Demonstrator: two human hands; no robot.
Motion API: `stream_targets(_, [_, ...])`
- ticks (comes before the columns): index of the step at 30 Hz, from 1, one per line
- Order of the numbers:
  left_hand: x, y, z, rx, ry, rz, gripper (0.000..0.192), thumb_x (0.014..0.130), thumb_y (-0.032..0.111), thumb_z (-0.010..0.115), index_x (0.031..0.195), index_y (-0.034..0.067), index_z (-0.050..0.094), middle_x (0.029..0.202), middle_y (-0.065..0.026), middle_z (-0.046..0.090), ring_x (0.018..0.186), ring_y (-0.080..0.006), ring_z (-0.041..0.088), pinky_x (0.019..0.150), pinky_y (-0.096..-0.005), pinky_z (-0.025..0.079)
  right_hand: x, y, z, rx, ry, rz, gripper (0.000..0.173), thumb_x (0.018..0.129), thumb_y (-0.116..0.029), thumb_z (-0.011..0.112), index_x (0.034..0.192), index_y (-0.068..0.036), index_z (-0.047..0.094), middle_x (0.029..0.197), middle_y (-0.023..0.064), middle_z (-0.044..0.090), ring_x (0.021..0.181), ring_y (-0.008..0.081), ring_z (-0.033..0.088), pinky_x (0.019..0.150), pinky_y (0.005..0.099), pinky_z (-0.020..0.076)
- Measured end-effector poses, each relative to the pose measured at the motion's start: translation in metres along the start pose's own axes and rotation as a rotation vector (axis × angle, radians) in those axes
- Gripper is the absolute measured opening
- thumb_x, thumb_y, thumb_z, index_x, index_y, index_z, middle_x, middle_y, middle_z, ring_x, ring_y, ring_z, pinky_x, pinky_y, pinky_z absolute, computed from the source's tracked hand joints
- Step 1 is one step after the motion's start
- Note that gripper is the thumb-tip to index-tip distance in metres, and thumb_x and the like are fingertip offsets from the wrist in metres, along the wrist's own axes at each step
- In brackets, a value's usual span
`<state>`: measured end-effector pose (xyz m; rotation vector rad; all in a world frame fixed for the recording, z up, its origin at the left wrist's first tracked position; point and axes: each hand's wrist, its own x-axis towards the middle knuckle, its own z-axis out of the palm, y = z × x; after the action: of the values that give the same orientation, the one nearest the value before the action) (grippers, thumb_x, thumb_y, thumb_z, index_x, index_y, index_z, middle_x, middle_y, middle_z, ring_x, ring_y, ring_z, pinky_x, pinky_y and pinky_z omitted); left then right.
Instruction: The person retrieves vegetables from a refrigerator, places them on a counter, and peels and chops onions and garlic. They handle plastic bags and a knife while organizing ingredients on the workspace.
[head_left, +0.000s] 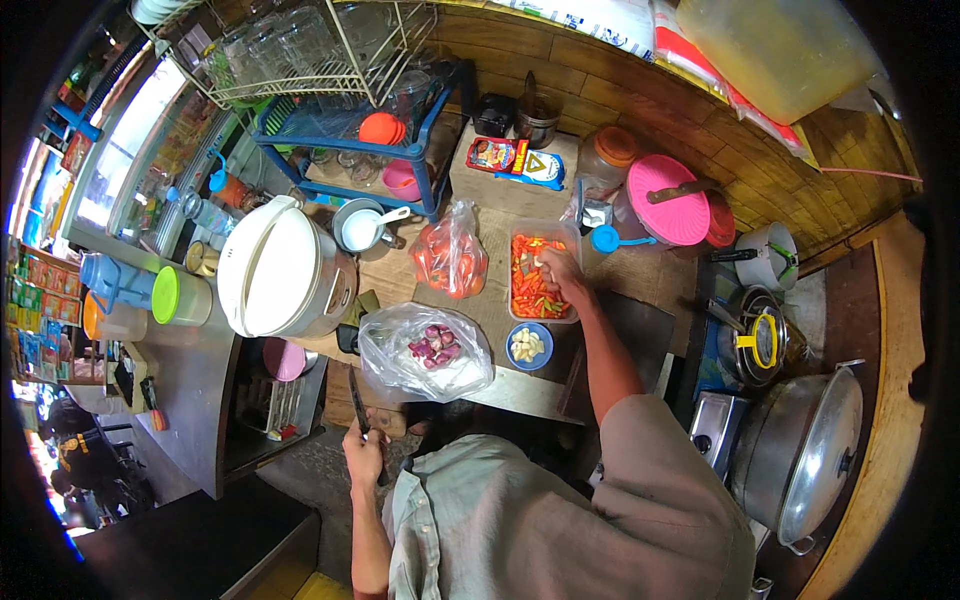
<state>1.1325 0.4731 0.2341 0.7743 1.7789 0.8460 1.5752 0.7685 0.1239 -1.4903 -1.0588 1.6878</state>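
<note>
A knife (358, 401) with a dark blade points up from my left hand (364, 454), which grips it beside the table's front edge. My right hand (561, 274) reaches over a clear plastic container (512, 306) of red and orange chillies (534, 289). Its fingers are curled at the chillies; whether anything is in them is not clear. Just below the container, a small blue bowl (550, 346) holds peeled garlic cloves (526, 344). Small red shallots (435, 346) lie on an opened clear plastic bag (390, 367). Behind that stands a plastic bag of tomatoes (450, 255).
A large white lidded tub (330, 292) and a saucepan (349, 217) stand left. Behind are a blue rack (352, 142) and a cardboard box (480, 180). A pink-lidded container (667, 199) stands back right. A big aluminium pot (780, 450) sits right, by the stove (716, 427).
</note>
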Motion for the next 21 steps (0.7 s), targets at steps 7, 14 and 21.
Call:
stream_targets(7, [0.011, 0.004, 0.005, 0.026, -0.034, 0.031, 0.042, 0.092, -0.002, 0.047, 0.131, 0.001, 0.062, 0.068, -0.007, 0.063, 0.043, -0.0109, 0.052, 0.038, -0.0286, 0.039, -0.13, 0.004, 0.04, 0.459, 0.026, 0.045, 0.009, 0.083, -0.014, 0.062, 0.084, -0.009, 0.054, 0.063, 0.0026, 0.052, 0.047, 0.0126, 0.048, 0.042, 0.0258, 0.0332])
stream_targets(14, [0.014, 0.01, 0.016, 0.014, -0.083, -0.011, 0.043, 0.092, -0.002, 0.047, 0.132, -0.001, 0.061, 0.069, -0.0061, 0.063, 0.043, -0.0104, 0.051, 0.038, -0.0281, 0.039, -0.158, 0.043, 0.078, -0.693, 0.239, -0.173, 0.026, 0.084, -0.016, 0.071, 0.102, 0.002, 0.068, 0.098, 0.0232, 0.073, 0.097, 0.0435, 0.07, 0.086, 0.0475, 0.0556])
stream_targets(21, [0.01, 0.006, 0.015, -0.027, -0.064, -0.006, 0.045, 0.091, -0.003, 0.046, 0.133, 0.0, 0.061, 0.069, -0.0055, 0.062, 0.043, -0.01, 0.05, 0.039, -0.0286, 0.039, -0.155, 0.024, 0.068, -0.842, 0.249, -0.302, 0.018, 0.085, -0.008, 0.062, 0.1, -0.003, 0.071, 0.098, 0.022, 0.072, 0.094, 0.0423, 0.07, 0.082, 0.0477, 0.0558])
